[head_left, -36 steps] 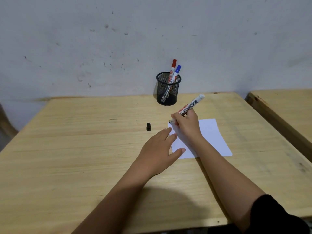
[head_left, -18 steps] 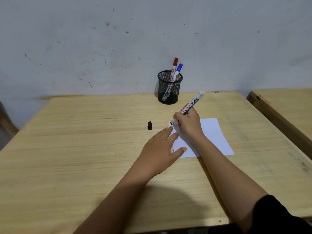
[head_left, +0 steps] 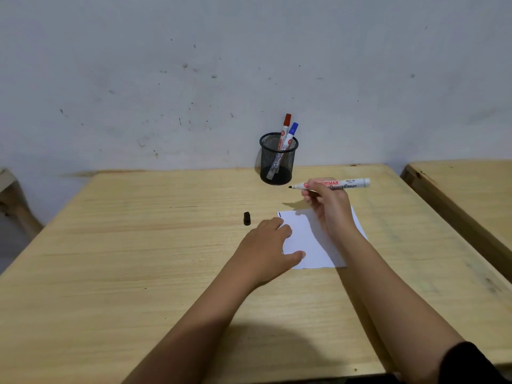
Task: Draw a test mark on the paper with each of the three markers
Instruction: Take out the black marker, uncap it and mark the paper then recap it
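A white sheet of paper (head_left: pixel 307 239) lies on the wooden table (head_left: pixel 138 245) with a short black mark (head_left: pixel 280 214) at its far left corner. My right hand (head_left: pixel 327 206) holds an uncapped black marker (head_left: pixel 346 183) level in the air above the paper's far edge, tip pointing left. My left hand (head_left: pixel 266 253) rests flat on the paper's left edge, fingers spread. The marker's black cap (head_left: pixel 246 218) lies on the table left of the paper. A red marker (head_left: pixel 285 128) and a blue marker (head_left: pixel 291 134) stand capped in a black mesh cup (head_left: pixel 278 162).
The mesh cup stands at the table's far edge against a scuffed white wall (head_left: pixel 194 79). A second wooden table (head_left: pixel 471 195) sits to the right across a narrow gap. Part of a chair (head_left: pixel 13 200) shows at the far left.
My right hand lifted the black marker off the paper and swung it level, uncovering a short black mark at the corner. My left hand stayed on the paper.
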Tool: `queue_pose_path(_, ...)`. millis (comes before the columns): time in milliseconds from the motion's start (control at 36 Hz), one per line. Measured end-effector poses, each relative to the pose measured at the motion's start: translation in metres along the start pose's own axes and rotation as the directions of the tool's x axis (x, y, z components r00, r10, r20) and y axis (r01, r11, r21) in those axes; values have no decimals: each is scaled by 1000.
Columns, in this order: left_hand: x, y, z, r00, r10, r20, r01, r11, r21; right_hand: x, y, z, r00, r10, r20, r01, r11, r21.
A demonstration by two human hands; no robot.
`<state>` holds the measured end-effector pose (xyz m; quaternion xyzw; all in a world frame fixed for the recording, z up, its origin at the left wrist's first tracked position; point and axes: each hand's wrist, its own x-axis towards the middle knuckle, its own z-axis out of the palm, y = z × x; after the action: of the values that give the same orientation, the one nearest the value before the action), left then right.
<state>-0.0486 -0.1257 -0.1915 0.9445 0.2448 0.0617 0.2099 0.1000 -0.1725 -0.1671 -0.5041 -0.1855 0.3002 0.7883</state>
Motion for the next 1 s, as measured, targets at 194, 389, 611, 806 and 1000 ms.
queue_pose_path(194, 1, -9, -16, 939, -57, -338, 25, 995, -98, -8, -14, -6, 1000, -19, 20, 17, 996, 83)
queue_pose_path(389, 9, -38, -20, 912, -257, -319, 213, 963, -166, -19, -11, -6, 999, 23, 29, -26, 995, 92)
queue_pose_path(611, 3, -12, -32, 822, -529, -213, 35, 420, -907, -31, -4, -4, 998, 21, 60, -27, 996, 91)
queue_pose_path(806, 3, 1, -38, 901, -421, -107, -73, 96, -993, -38, -8, 2, 994, -4, 105, -7, 995, 99)
queue_pose_path(1000, 5, 6, -34, 918, -379, -115, -93, 77, -993, -40, -13, 2, 986, -3, 165, -8, 998, 66)
